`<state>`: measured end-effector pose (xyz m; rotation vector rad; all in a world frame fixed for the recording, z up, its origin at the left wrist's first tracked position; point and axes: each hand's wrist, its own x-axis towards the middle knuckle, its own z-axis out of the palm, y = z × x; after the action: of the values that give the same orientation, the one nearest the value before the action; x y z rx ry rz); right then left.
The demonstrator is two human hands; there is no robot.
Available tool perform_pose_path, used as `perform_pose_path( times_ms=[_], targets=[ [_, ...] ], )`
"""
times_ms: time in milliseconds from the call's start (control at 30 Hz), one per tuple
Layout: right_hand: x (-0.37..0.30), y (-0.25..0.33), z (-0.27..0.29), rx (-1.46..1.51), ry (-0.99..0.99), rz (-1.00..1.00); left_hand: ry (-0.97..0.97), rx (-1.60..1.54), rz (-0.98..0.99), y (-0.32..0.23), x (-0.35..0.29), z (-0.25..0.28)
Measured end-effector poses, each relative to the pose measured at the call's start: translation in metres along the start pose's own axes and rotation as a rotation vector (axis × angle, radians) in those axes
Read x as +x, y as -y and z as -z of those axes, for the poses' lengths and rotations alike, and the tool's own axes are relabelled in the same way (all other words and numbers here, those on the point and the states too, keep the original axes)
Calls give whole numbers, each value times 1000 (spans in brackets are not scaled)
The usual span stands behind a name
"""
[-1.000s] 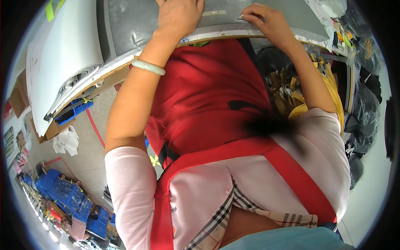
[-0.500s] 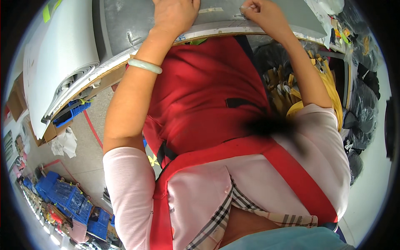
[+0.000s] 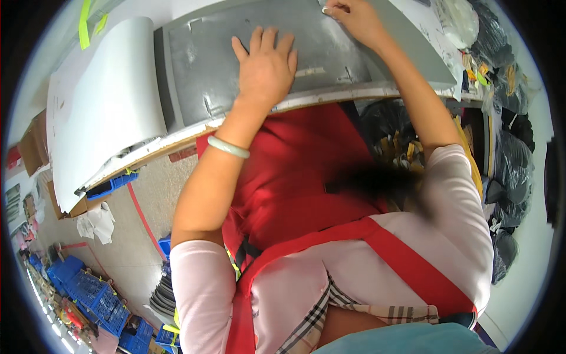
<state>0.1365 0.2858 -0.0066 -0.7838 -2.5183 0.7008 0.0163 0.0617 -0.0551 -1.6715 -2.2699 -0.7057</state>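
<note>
A dark grey rectangular sheet (image 3: 206,62) with small slots and pale scuffs lies on a larger, lighter grey sheet (image 3: 407,62) on the table. My left hand (image 3: 266,68) rests flat on the dark sheet, palm down and fingers spread. At the dark sheet's far edge, my right hand (image 3: 352,17) is closed in a pinch. A tiny whitish bit shows at its fingertips, too small to name.
A roll of white sheet material (image 3: 112,82) lies at the table's left end. Black plastic bags (image 3: 510,156) stand on the right. Blue baskets (image 3: 97,289) are on the floor at lower left. The table edge (image 3: 377,92) runs along my red apron (image 3: 295,171).
More of the table has come into view. My left hand now lies fully visible and spread on the dark sheet. My right hand has gone from the sheet's near side to its far edge.
</note>
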Motion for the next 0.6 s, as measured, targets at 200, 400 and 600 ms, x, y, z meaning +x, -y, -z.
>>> perform_pose_path(
  times_ms=[200, 400, 600],
  targets=[
    [53, -18, -19, -78, 8, 269, 42, 6, 32, -2, -1, 4],
    [67, -27, -32, -224, -8, 341, 39, -5, 44, -1, -2, 1],
    [81, -30, -19, -297, 78, 63, 44, -9, 54, -3, -1, 2]
  ],
)
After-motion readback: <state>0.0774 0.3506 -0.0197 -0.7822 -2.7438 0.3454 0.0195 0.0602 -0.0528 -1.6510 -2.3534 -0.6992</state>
